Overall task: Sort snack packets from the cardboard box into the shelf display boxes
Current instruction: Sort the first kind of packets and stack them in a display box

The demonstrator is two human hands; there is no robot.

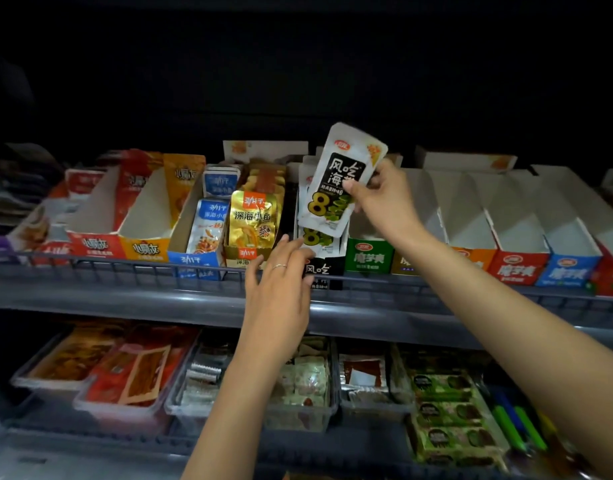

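My right hand (381,199) pinches a white and black seaweed snack packet (339,178) by its right edge and holds it tilted above the black display box (324,270) on the upper shelf. Several matching packets (319,239) stand in that box. My left hand (281,285), with a ring on one finger, reaches up with relaxed fingers; its fingertips touch the front of the black box and the lowest packet. The cardboard box is out of view.
Gold (251,223) and blue (208,230) fish packets fill the boxes to the left. Right of the black box stand a green box (367,258) and several white-walled boxes (516,268) with no packets showing in them. A wire rail (125,268) fronts the shelf. Plastic bins (298,410) sit below.
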